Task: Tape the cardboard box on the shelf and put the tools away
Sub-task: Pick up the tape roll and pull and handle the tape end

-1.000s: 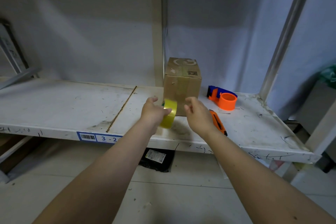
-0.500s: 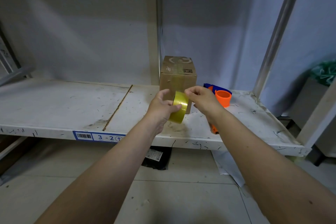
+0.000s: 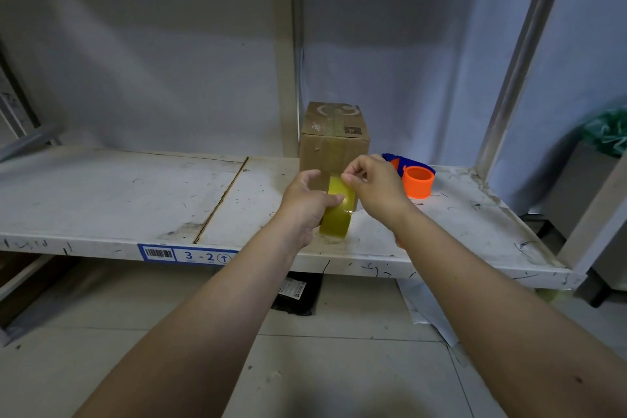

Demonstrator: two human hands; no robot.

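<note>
Raised since one second ago, the yellow-tinted roll of clear packing tape (image 3: 337, 210) now sits in front of the lower face of the small brown cardboard box (image 3: 334, 146), whereas earlier it hung lower, at the shelf's front edge; the right hand (image 3: 376, 190), formerly apart from the roll, now meets its upper rim. Head view: the left hand (image 3: 305, 207) has its fingers clamped around the roll's left side, thumb across the front. The right hand's thumb and forefinger are pinched together on the tape's top edge, apparently picking at the free end. The box stands upright on the scuffed white shelf board (image 3: 135, 200), against the rear upright, with old tape already across its top. An orange-and-blue plastic tape dispenser (image 3: 415, 180) rests just right of the box. Judged handling: the roll is light and rigid, with a slick outer face; it is best gripped through the core or across its flat sides, keeping the sticky end clear of itself
</note>
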